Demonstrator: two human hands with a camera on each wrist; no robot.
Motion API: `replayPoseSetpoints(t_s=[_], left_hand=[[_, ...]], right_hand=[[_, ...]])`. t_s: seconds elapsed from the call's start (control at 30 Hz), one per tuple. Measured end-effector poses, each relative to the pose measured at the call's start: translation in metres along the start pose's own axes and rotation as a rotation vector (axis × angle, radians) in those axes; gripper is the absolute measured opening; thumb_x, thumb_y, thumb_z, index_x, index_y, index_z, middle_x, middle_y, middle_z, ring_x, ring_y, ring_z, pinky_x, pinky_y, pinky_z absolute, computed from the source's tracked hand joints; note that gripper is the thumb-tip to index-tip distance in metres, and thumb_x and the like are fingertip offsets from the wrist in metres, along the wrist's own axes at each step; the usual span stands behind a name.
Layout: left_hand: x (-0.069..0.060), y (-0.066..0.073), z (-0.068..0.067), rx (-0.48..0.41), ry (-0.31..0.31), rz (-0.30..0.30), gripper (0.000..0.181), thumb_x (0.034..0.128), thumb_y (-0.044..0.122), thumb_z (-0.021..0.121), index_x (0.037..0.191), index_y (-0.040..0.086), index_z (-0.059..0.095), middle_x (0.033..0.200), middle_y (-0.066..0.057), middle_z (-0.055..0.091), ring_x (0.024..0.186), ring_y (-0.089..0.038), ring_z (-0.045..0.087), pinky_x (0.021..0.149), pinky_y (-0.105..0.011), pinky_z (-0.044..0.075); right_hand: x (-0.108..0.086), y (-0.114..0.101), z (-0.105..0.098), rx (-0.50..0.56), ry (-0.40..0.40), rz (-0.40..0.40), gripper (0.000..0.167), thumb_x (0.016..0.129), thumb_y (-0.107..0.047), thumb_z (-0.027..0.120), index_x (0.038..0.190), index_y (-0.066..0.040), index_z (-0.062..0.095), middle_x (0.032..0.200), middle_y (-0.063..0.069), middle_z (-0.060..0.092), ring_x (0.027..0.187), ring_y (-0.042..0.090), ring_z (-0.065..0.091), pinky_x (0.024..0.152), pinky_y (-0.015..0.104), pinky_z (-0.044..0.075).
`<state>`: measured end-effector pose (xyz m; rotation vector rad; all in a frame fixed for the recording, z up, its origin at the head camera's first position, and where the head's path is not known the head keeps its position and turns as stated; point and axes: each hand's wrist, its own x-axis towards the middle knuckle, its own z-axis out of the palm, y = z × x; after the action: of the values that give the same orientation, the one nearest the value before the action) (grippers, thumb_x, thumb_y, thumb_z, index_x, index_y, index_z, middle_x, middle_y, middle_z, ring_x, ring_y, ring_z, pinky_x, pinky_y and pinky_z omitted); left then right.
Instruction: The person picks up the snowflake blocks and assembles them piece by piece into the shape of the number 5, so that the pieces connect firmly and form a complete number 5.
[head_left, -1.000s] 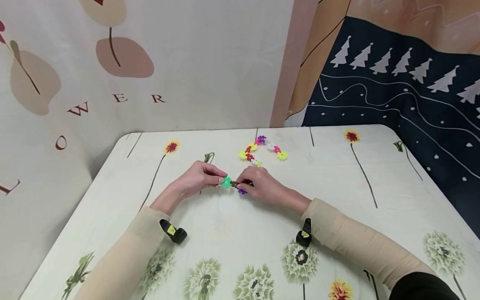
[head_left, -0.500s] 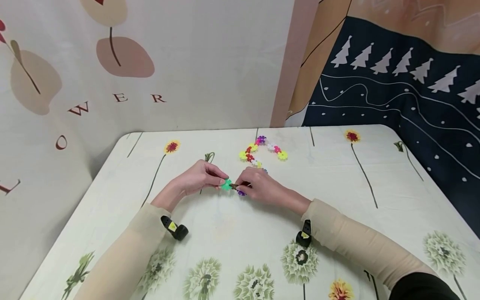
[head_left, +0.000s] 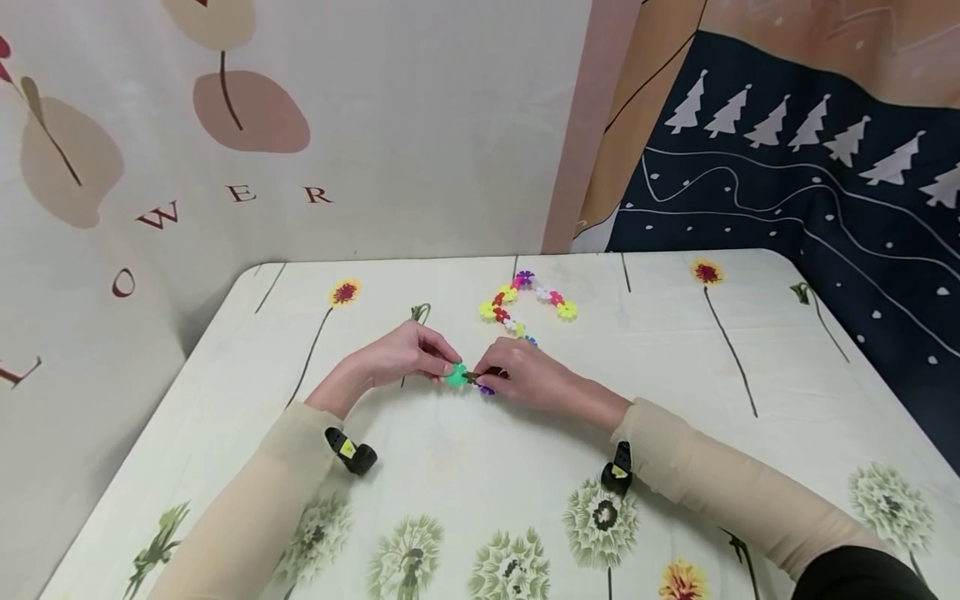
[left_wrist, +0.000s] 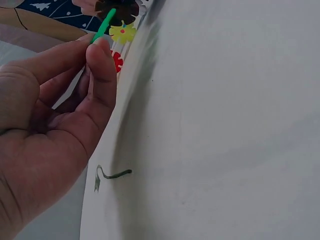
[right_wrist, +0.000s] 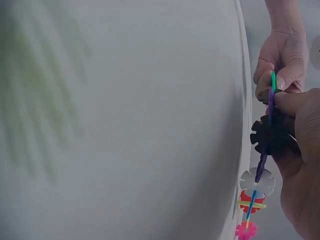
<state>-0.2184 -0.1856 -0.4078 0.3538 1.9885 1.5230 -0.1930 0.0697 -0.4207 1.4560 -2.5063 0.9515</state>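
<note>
In the head view, my left hand [head_left: 401, 354] pinches a green notched disc [head_left: 455, 375] between thumb and fingertips. That disc, edge-on in the left wrist view, meets a brown notched disc [left_wrist: 117, 12]. My right hand [head_left: 528, 372] grips the near end of a chain of interlocking flower-shaped plastic discs. Around its fingers, the right wrist view shows a purple disc [right_wrist: 271, 106], a black disc [right_wrist: 267, 135] and a white disc [right_wrist: 258, 181]. Whether the green disc sits fully in the brown one's slot, I cannot tell. Fingers hide part of the chain.
Beyond the hands, the colourful rest of the chain [head_left: 501, 314] curves across the back of the table, ending at a yellow disc [head_left: 567, 311]. A flower-printed cloth [head_left: 450, 467] covers the table. Printed drapes [head_left: 420, 125] hang behind it.
Both hands, with the green disc and the chain end, have shifted slightly toward me and to the right. More of the blue disc shows behind the right hand. The grips look the same.
</note>
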Motion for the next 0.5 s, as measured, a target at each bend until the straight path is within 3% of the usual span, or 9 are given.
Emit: replayPoseSetpoints(t_s=[0.27, 0.5], left_hand=[[0.003, -0.002, -0.01, -0.002, 0.004, -0.035, 0.023, 0.0949, -0.005, 0.067, 0.115, -0.015, 0.067, 0.096, -0.015, 0.072, 0.078, -0.018, 0.067, 0.077, -0.032, 0.06], [0.013, -0.001, -0.022, 0.021, 0.085, -0.024, 0.026, 0.0982, 0.0, 0.065, 0.12, -0.013, 0.065, 0.099, -0.018, 0.068, 0.081, -0.019, 0.066, 0.078, -0.031, 0.06]], right_hand=[[-0.004, 0.001, -0.003, 0.007, -0.041, 0.003, 0.007, 0.094, -0.007, 0.075, 0.1, -0.005, 0.078, 0.095, 0.002, 0.074, 0.091, 0.017, 0.066, 0.082, 0.028, 0.053], [-0.009, 0.002, -0.006, 0.003, -0.066, -0.001, 0.006, 0.094, -0.008, 0.076, 0.098, -0.008, 0.08, 0.094, -0.001, 0.075, 0.09, 0.015, 0.066, 0.081, 0.028, 0.054]])
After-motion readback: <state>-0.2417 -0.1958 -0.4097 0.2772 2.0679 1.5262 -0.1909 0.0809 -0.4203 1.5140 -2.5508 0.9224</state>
